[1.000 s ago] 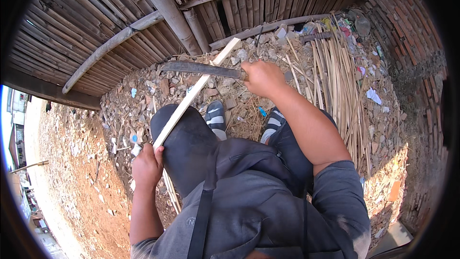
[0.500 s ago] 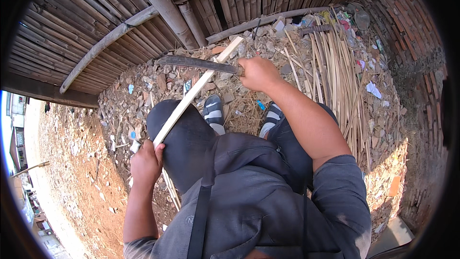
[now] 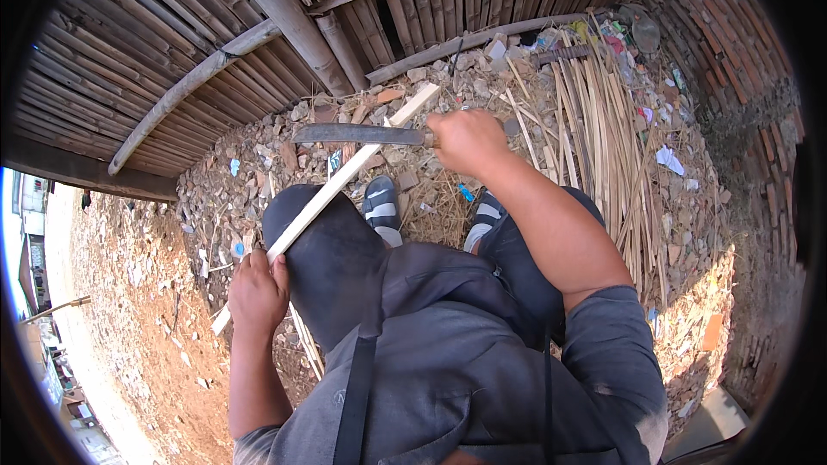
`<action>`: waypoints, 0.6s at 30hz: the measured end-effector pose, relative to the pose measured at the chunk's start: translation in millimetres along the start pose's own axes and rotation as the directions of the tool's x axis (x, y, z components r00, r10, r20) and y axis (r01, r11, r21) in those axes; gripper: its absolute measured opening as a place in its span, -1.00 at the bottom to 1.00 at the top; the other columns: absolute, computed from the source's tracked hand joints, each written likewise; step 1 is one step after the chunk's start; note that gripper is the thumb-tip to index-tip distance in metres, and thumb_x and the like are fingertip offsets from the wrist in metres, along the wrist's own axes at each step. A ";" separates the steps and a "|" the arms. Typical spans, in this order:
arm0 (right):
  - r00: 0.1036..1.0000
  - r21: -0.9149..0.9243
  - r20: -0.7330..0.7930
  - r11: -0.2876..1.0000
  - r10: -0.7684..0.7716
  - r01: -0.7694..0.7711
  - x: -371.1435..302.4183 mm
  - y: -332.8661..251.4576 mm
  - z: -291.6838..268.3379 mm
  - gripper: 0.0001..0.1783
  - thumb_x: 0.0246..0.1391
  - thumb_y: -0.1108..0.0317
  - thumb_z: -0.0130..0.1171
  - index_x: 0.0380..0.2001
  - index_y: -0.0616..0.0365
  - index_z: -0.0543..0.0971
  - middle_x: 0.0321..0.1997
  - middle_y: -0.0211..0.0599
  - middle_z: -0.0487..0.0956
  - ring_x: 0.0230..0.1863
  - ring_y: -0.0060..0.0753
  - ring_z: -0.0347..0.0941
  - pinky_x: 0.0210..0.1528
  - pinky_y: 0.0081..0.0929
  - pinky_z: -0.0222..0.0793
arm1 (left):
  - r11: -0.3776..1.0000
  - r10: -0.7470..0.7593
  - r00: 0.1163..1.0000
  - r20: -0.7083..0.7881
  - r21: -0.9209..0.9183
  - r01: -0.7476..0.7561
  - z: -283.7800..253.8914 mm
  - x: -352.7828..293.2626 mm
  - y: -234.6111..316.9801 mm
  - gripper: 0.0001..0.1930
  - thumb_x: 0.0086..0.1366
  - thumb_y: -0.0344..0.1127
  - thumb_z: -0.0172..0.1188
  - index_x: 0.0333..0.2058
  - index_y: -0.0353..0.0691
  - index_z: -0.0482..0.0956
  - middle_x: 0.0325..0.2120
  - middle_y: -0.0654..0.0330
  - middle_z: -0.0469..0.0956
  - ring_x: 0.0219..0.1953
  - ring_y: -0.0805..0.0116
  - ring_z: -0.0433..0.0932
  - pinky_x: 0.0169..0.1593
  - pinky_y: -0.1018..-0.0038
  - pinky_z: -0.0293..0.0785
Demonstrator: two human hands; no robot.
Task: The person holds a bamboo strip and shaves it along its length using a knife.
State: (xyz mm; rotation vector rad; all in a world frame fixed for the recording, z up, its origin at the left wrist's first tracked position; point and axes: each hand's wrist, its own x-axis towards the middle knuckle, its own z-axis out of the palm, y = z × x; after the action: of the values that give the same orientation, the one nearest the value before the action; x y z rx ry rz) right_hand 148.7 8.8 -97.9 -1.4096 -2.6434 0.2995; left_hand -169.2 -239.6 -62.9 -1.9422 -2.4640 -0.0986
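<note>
My left hand point(image 3: 258, 293) is closed round the lower part of a long pale bamboo strip point(image 3: 332, 185); a short end of it sticks out beyond the fist. The strip slants up and to the right across my left knee. My right hand point(image 3: 469, 142) grips the handle of a machete point(image 3: 357, 134), whose dark blade points left and lies across the strip near its upper end. A small sliver stands up from the strip beside the blade. How deep the edge sits in the strip cannot be made out.
Many cut bamboo strips point(image 3: 599, 138) lie in a pile to the right. A slatted bamboo wall point(image 3: 172, 52) stands ahead and to the left, a brick wall point(image 3: 732, 43) at the right. Rubble and litter cover the ground round my sandalled feet point(image 3: 382, 207).
The bamboo strip has slid down and to the left, its lower end now showing past my left fist. The machete has come slightly nearer and lies more level.
</note>
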 end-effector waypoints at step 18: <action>0.999 0.017 -0.034 1.000 0.019 -0.018 8.1 -22.0 12.8 -0.79 0.03 0.38 0.13 -0.24 0.08 0.63 -0.37 -0.11 0.71 -0.28 0.01 0.69 -0.21 -0.01 0.58 | 0.999 -0.013 1.000 0.006 0.047 0.013 4.6 9.1 -0.1 -0.50 0.42 0.14 0.12 -0.44 -0.22 0.40 -0.60 -0.08 0.57 -0.55 -0.20 0.58 -0.47 0.01 0.47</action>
State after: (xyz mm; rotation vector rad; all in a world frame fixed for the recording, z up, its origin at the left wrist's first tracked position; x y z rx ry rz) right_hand 123.8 2.1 -105.0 -1.4222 -2.5962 0.2967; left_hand -171.3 -230.6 -67.2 -1.9118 -2.4595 -0.0338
